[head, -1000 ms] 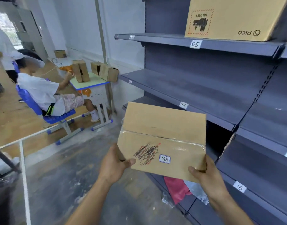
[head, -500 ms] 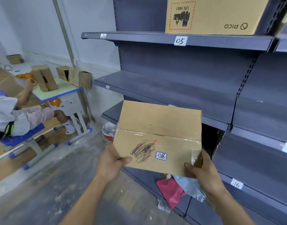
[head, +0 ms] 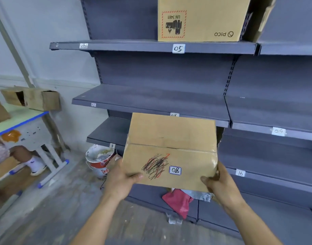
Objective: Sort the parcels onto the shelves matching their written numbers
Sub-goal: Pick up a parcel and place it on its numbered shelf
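Left grip (head: 122, 177) and right grip (head: 220, 184) are both closed on the near lower corners of the cardboard parcel (head: 171, 138). The thumbs lie on its near face and the other fingers are hidden beneath. The parcel is held in the air in front of the grey shelving, just below the middle shelf (head: 151, 99), and its far edge covers part of that shelf's front lip. A white sticker (head: 175, 170) on the near face reads 08, beside a scribbled-out mark. On the lip just above the parcel, a small tag (head: 174, 114) also seems to read 08, though it is half hidden. So the step in hand appears to be bringing this parcel to its matching shelf. The next move probably calls for raising the parcel over the lip, sliding it level onto the shelf, and only then loosening both grips.
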Action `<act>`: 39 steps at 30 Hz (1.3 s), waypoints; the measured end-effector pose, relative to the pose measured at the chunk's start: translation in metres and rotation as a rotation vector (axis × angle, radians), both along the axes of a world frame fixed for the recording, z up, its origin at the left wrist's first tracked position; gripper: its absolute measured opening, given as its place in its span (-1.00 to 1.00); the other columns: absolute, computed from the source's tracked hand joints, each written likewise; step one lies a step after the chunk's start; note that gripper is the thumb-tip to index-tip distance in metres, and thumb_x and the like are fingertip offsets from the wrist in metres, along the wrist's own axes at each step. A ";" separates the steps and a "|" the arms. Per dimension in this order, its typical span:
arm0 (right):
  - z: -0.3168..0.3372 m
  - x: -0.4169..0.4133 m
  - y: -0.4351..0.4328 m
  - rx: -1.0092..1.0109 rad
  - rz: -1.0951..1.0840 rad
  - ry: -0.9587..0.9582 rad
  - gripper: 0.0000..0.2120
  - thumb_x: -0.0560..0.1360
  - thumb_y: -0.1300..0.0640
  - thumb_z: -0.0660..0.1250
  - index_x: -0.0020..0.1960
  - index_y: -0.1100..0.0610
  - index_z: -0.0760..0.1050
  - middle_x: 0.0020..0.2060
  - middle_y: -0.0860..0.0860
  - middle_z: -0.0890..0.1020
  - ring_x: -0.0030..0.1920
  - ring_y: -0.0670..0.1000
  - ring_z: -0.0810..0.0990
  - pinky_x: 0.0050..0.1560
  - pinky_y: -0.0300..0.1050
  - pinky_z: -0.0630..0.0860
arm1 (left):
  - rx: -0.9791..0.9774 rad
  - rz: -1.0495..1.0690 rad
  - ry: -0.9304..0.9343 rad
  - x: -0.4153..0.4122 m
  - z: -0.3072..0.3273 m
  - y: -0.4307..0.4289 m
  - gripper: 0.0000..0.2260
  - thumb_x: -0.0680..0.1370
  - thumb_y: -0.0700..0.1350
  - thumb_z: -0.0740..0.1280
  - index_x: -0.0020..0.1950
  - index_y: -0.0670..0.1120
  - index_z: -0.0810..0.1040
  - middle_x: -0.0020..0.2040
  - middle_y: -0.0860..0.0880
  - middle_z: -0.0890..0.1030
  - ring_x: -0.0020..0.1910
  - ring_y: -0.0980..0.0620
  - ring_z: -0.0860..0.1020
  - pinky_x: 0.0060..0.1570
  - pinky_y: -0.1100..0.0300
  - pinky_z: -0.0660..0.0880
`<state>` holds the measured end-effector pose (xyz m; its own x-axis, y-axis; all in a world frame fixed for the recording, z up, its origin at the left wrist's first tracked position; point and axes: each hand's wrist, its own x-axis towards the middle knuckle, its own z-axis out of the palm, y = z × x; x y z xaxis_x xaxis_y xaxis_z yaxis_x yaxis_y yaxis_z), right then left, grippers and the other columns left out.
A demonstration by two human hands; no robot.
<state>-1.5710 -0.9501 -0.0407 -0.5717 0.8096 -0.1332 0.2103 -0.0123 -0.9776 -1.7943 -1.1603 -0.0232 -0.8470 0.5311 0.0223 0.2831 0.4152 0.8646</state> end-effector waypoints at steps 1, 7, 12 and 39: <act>0.001 0.003 -0.007 -0.010 -0.013 0.011 -0.55 0.51 0.35 0.39 0.20 -0.14 0.45 0.00 0.03 0.68 0.02 0.12 0.67 0.11 0.16 0.61 | -0.002 -0.011 -0.011 -0.003 -0.001 -0.004 -0.58 0.29 -0.12 0.65 -0.01 0.12 0.52 -0.08 0.16 0.69 0.01 0.10 0.64 0.02 0.10 0.54; 0.012 0.019 -0.034 -0.012 -0.104 -0.001 -0.50 0.44 0.22 0.43 0.27 -0.20 0.43 0.01 -0.03 0.67 0.02 0.07 0.68 0.13 0.18 0.61 | -0.024 -0.092 -0.042 -0.005 0.006 -0.011 -0.57 0.29 -0.03 0.63 0.04 0.08 0.50 -0.03 0.13 0.69 0.02 0.01 0.64 0.11 -0.07 0.55; 0.035 0.030 -0.041 0.035 -0.131 0.033 -0.53 0.47 0.32 0.43 0.26 -0.08 0.47 0.01 0.04 0.68 0.02 0.08 0.69 0.15 0.22 0.61 | 0.000 -0.098 -0.034 -0.003 0.018 -0.009 -0.46 0.22 0.07 0.62 0.10 0.06 0.48 -0.03 0.14 0.67 0.02 0.00 0.63 0.09 -0.06 0.55; 0.142 -0.026 0.129 0.192 -0.074 0.153 -0.56 0.52 0.34 0.40 0.33 0.02 0.46 0.09 -0.01 0.67 0.03 -0.02 0.67 -0.17 -0.24 0.60 | 0.178 -0.060 -0.107 -0.066 0.115 0.156 -0.58 0.30 0.07 0.62 0.08 0.07 0.56 0.00 0.13 0.68 0.04 0.01 0.62 0.14 -0.10 0.56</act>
